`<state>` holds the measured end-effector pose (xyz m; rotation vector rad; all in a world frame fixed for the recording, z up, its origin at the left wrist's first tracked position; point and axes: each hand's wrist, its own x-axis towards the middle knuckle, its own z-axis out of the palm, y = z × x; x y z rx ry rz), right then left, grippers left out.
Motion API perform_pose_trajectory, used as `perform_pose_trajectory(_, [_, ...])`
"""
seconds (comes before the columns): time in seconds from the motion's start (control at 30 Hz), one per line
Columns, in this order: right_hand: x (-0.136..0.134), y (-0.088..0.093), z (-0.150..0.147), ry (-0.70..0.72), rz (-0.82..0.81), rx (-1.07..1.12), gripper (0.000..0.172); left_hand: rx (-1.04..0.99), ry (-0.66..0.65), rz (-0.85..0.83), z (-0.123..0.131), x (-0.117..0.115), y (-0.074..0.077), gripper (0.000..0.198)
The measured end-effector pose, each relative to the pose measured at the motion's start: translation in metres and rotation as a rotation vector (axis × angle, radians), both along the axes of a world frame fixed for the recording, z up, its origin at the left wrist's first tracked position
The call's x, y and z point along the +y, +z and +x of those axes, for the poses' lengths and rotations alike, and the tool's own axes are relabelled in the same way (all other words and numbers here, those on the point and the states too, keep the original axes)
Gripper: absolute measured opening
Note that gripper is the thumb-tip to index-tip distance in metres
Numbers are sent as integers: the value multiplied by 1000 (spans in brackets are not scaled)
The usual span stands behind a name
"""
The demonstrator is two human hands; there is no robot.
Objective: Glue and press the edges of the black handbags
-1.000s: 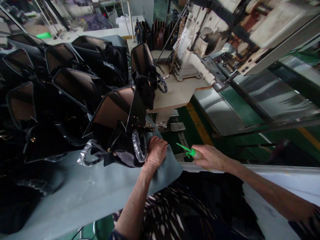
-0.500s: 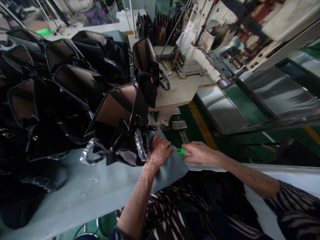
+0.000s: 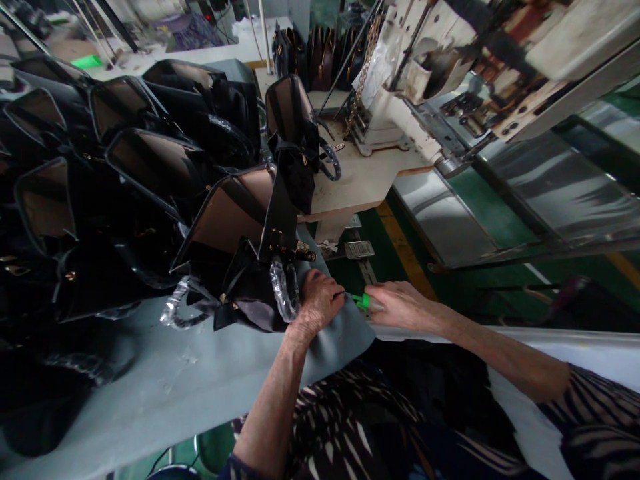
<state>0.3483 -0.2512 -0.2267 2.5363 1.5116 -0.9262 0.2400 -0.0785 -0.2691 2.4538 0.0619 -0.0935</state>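
My left hand (image 3: 319, 300) is at the edge of the grey-covered table, right beside a black handbag (image 3: 253, 293). Its fingers are curled together at the tips, and a thin dark thing seems to stick out there, too small to name. The handbag stands open, showing a brown-pink lining, and its handles (image 3: 284, 290) are wrapped in clear plastic. Just right of the table's corner, my right hand (image 3: 400, 305) grips a small tool with a bright green head (image 3: 361, 301) and a pale body. The green head points at my left fingertips, a short gap away.
Several more black handbags (image 3: 155, 163) crowd the grey table cover (image 3: 150, 373) on the left. Another bag (image 3: 293, 140) stands by a sewing machine (image 3: 385, 127) at the back. A metal pedal (image 3: 359, 249) sits below, and metal carts (image 3: 450, 213) are on the right.
Both hands stay almost in place. The green head has turned slightly toward my left fingertips, and the corner of the grey cover has shifted a little. The bags have not moved.
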Motion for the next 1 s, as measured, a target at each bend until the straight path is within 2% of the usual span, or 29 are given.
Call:
perform_pose_trajectory(0.5, [-3,9,1,27,25,-30,16,4,-2,-49,0,1,3,17])
perform_pose_trajectory(0.63, [-5,9,2,28,33,-42,12,-2,-2,-58,0,2,2,17])
perform_pose_trajectory(0.87, [-6,4,-1,29,31,-65,15,-11,-19,-37,-1,1,3,16])
perform_pose_trajectory(1.0, [-21,9,7,27,-6,-68,13,-3,-31,10,-2,1,1,18])
